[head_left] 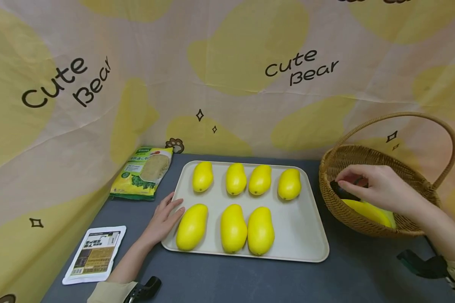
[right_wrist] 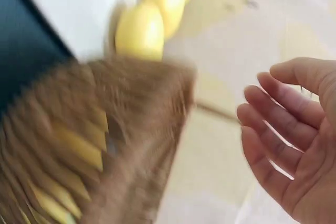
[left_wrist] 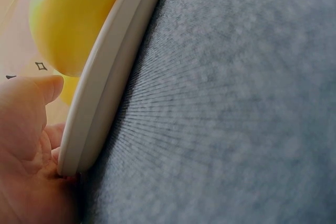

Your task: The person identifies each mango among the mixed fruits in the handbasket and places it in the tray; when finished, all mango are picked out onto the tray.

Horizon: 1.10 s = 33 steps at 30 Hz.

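Note:
A beige tray on the dark table carries several yellow mangoes, a back row and three in front, such as the front-left mango. My left hand rests at the tray's left edge, fingers extended over the rim and thumb by that mango. Over the wicker basket at the right is my right hand, fingers loosely bent; the right wrist view shows nothing in its palm. Below it in the basket lie a dark item, partly hidden by the hand, and a long yellow item.
A yellow-green food bag lies behind the tray's left side. Nearer, a white flat packet lies by my left forearm. The basket's tall handle arches up behind my right hand. Printed cloth hangs at the back and left.

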{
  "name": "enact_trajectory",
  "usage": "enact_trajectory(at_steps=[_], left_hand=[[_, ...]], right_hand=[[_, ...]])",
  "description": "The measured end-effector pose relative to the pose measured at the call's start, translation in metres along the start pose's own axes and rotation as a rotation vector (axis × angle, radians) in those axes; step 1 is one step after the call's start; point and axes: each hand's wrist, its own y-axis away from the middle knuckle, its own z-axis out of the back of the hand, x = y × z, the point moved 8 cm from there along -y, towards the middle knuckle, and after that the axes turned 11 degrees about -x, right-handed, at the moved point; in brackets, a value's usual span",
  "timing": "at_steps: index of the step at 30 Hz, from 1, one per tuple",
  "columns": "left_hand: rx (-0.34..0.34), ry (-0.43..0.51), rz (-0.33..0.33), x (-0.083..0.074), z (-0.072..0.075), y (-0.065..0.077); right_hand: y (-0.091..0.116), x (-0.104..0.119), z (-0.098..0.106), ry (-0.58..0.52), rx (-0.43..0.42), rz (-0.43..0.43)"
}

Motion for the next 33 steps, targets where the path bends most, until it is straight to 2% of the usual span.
enact_trajectory(at_steps=[4, 9, 14, 18, 20, 24, 33], left_hand=[[-0.006, -0.003, -0.008, 0.001, 0.001, 0.0], [-0.006, -0.008, -0.003, 0.003, 0.001, 0.0], [-0.007, -0.005, -0.001, 0.003, 0.001, 0.001], [-0.007, -0.003, -0.002, 0.002, 0.001, 0.001], [-0.006, -0.003, -0.002, 0.002, 0.001, 0.001], [-0.008, -0.006, -0.006, 0.001, 0.001, 0.001], [0.003, -0.01, 0.003, 0.001, -0.002, 0.0]], right_hand=[[-0.005, -0.028, 0.01, 0.061, 0.077, -0.028], [-0.003, -0.06, 0.0, 0.073, 0.26, -0.104], [0.013, -0.08, -0.024, -0.04, 0.518, -0.166], [0.03, -0.087, -0.041, -0.141, 0.725, -0.239], [0.036, -0.088, -0.048, -0.164, 0.797, -0.263], [0.043, -0.088, -0.056, -0.165, 0.854, -0.264], [0.044, -0.09, -0.063, -0.101, 0.817, -0.249]])
